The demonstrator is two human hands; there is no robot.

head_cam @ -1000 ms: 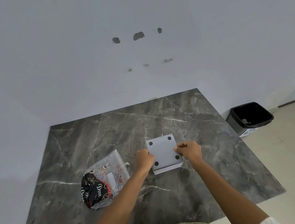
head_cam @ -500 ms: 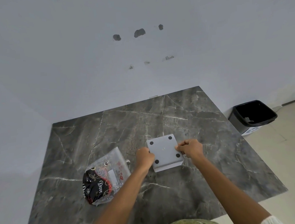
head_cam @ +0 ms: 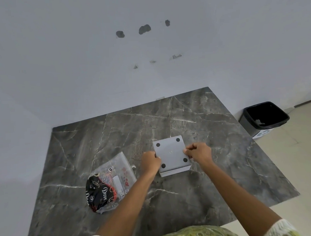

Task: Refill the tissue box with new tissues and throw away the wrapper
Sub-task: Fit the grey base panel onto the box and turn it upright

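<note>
A square grey tissue box (head_cam: 171,153) lies upside down on the dark marble table (head_cam: 215,168), its flat base with several black rubber feet facing up. My left hand (head_cam: 150,162) grips the box's left edge and my right hand (head_cam: 199,152) pinches its right edge. To the left lies a clear plastic tissue wrapper (head_cam: 109,186) with black and red print, crumpled at its near end. I cannot see the box's inside or any tissues.
A black-lined waste bin (head_cam: 263,119) stands on the tiled floor beyond the table's right edge. A white wall with several chipped patches runs along the table's far and left sides. My forearms cross the table's near half.
The view has shifted slightly. Both hands stay on the upturned box, which sits a little farther from me than one second ago. The wrapper has not moved.
</note>
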